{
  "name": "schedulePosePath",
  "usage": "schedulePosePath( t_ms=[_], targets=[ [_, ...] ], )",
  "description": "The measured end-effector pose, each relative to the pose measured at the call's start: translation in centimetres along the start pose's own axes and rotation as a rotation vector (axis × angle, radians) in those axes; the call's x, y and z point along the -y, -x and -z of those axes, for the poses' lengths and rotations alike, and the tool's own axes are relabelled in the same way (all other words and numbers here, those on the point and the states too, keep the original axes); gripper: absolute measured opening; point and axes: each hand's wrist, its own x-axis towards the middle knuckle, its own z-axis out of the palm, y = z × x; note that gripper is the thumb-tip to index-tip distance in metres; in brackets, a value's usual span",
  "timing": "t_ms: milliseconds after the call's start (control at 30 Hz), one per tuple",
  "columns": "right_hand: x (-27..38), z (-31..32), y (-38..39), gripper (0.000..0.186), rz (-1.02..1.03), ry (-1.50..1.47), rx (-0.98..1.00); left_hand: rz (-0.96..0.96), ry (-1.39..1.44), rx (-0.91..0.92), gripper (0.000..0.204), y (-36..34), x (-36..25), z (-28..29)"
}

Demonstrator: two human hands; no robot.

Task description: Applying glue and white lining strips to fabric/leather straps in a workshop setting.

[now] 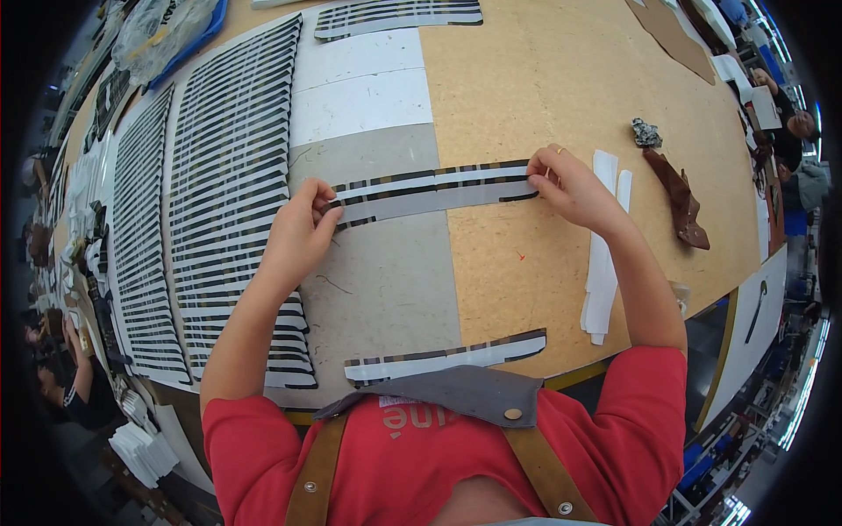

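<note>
A long narrow strip of plaid fabric (478,185) with white and grey bands lies stretched across the middle of the table. My left hand (301,230) pinches its left end between thumb and fingers. At the opposite end, my right hand (574,186) grips the strip's right corner the same way. A similar plaid strip (447,357) rests by the near table edge, just in front of my apron. To the left of my left hand runs a long row of overlapping striped strips (232,175), with a narrower row (142,237) beyond it.
White paper-like strips (602,263) lie right of centre, near my right forearm. Farther right are a brown leather-like piece (677,200) and a crumpled grey lump (646,133). More plaid strips (399,17) sit at the far edge. A blue tray (195,44) with plastic bags stands far left.
</note>
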Motion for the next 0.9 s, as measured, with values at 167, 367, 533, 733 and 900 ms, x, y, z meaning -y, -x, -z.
schedulePosePath(
  t_ms=[167, 367, 533, 733, 900],
  targets=[
    [-0.9, -0.7, -1.2, 0.007, -0.039, -0.023, 0.022, -0.021, -0.131, -0.008, 0.017, -0.4, -0.4, -0.4],
    [-0.6, 0.0, -1.4, 0.008, -0.113, -0.06, 0.073, 0.002, -0.149, 0.014, 0.018, -0.7, -0.3, -0.2],
    [-1.0, 0.2, -1.6, 0.007, -0.11, -0.077, 0.1, 0.01, -0.16, 0.01, 0.019, -1.0, 0.0, -0.3],
    [-1.3, 0.2, -1.8, 0.007, -0.113, -0.095, 0.109, 0.023, -0.157, 0.053, 0.019, -1.1, -0.3, -0.1],
    [-1.1, 0.0, -1.8, 0.009, -0.141, -0.076, 0.123, 0.002, -0.256, 0.054, 0.021, -1.3, -0.6, 0.2]
  ],
)
